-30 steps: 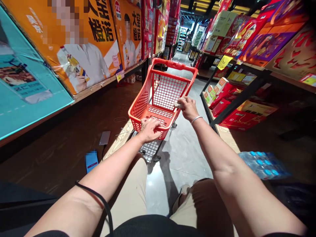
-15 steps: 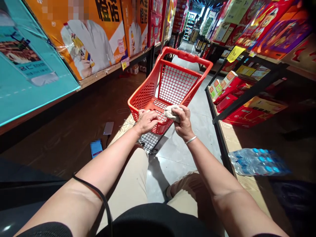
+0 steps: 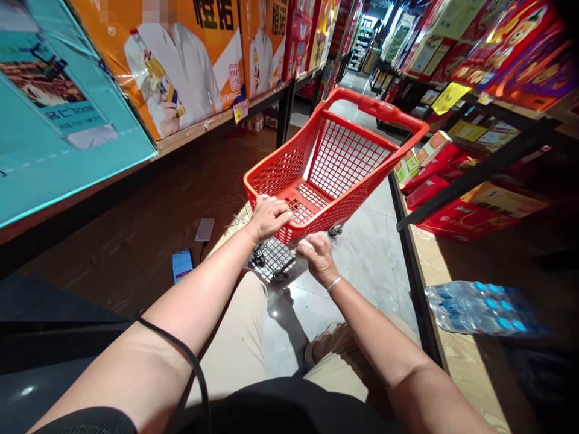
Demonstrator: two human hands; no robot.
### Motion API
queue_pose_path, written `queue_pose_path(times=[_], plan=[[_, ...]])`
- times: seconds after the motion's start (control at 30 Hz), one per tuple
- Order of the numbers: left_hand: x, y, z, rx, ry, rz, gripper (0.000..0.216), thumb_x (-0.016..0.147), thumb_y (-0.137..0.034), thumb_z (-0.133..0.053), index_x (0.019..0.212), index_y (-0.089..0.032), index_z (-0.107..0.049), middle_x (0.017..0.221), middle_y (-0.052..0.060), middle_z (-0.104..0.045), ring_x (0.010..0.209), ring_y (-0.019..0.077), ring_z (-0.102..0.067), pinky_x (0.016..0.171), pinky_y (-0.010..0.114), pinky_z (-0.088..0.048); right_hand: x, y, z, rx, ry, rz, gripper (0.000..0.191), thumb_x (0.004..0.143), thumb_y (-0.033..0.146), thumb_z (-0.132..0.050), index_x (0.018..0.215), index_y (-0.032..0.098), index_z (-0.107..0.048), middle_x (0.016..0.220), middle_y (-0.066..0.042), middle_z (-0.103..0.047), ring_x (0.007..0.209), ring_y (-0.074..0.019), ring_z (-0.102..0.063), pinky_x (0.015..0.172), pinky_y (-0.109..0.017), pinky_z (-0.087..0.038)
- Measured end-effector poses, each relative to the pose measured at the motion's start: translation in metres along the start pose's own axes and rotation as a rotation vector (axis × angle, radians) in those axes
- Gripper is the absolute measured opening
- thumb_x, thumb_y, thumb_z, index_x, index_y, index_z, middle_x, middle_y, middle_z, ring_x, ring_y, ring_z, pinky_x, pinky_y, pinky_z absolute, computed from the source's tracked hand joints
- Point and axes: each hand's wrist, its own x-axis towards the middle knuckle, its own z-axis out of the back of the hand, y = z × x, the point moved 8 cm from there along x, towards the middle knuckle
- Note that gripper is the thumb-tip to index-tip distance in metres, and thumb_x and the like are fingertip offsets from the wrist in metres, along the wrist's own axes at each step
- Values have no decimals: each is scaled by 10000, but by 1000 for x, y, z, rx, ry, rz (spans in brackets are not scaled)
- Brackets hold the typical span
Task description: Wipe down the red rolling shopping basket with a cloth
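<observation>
A red plastic shopping cart [image 3: 339, 163] stands in front of my knees, its handle at the far end and its basket holding nothing I can see. My left hand [image 3: 270, 218] is closed over the near rim of the basket. Just below the basket's near right corner, my right hand [image 3: 316, 259] is closed around a crumpled whitish cloth [image 3: 306, 248]. Motion blurs that hand, and its fingers cover most of the cloth.
Shelves with large orange boxes [image 3: 181, 72] and a teal box [image 3: 67, 138] line the left. A phone [image 3: 181, 265] and a pale power bank [image 3: 205, 229] lie low at left. On the right shelf are red boxes [image 3: 470, 214] and a pack of water bottles [image 3: 484, 307].
My right hand has moved down with the cloth, from the basket's rim to below it. The cart has turned, its handle end shifting to the right. My left hand stays on the rim.
</observation>
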Motion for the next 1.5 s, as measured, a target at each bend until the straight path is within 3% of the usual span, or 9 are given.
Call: queue_pose_path(times=[0.13, 0.2, 0.4, 0.63, 0.7, 0.83, 1.0, 1.27, 1.5], plan=[[0, -1, 1, 8, -62, 10, 440, 926, -469, -434, 587, -195, -497, 659, 4, -610, 749, 175, -508, 933, 444, -294, 52, -11, 84, -130, -284, -95, 213, 904, 267, -651, 1088, 365, -697, 1244, -81, -541, 1264, -328, -480, 1098, -613, -437], [-1, -2, 0, 20, -85, 16, 439, 907, -474, -472, 568, -195, -490, 641, 1, -604, 736, 172, -509, 932, 440, -301, 73, -10, 104, -102, -309, -123, 331, 896, 256, -643, 1212, 356, -655, 1341, -93, -501, 1294, -344, -462, 1108, -622, -419], [-6, 1, 5, 72, -160, 22, 391, 835, -430, -531, 531, -196, -454, 586, -10, -599, 688, 163, -496, 897, 434, -324, 90, 18, 77, 12, 66, 30, 447, 893, 164, -593, 1286, 376, -620, 1395, -56, -519, 1252, -275, -491, 1089, -514, -454], [-4, 10, 13, 34, -64, -14, 404, 822, -433, -541, 520, -189, -429, 565, -20, -555, 658, 150, -488, 918, 429, -341, 129, -103, 140, -222, -17, -153, 346, 843, 159, -600, 1159, 270, -691, 1316, -110, -577, 1174, -314, -482, 1032, -571, -437], [-4, 6, 14, 42, -64, -33, 393, 853, -431, -519, 540, -196, -476, 606, -2, -598, 715, 170, -523, 951, 446, -338, 136, -117, 148, -233, 14, -175, 375, 822, 148, -610, 1172, 260, -683, 1290, -108, -591, 1173, -313, -485, 1048, -574, -417], [-14, -20, 9, 52, -104, -101, 328, 955, -398, -436, 816, -230, -681, 886, 46, -728, 951, 229, -590, 1041, 488, -300, 127, -68, 119, -122, 143, -94, 421, 805, 124, -633, 1198, 275, -660, 1249, -86, -616, 1155, -292, -514, 1049, -528, -430], [-31, -37, -7, 94, -98, -74, 318, 955, -361, -436, 1101, -217, -680, 1031, 90, -718, 1001, 266, -575, 985, 460, -376, 107, -1, 86, 30, 146, 16, 436, 868, 138, -596, 1261, 324, -625, 1353, -68, -554, 1234, -269, -492, 1081, -488, -441], [-27, -22, -4, 52, 46, -85, 342, 914, -330, -412, 1059, -231, -706, 1024, 61, -728, 976, 251, -573, 953, 437, -377, 99, -38, 111, 5, -294, -169, 326, 864, 256, -643, 1187, 290, -612, 1346, -96, -475, 1264, -302, -464, 1102, -550, -422], [-28, -8, -4, 34, -8, -83, 471, 975, -313, -270, 1125, -213, -706, 1141, 63, -739, 1015, 233, -590, 1004, 435, -348, 38, 9, 1, -23, 31, -99, 153, 932, 245, -598, 1046, 298, -686, 1244, -60, -536, 1259, -285, -453, 1120, -507, -408]])
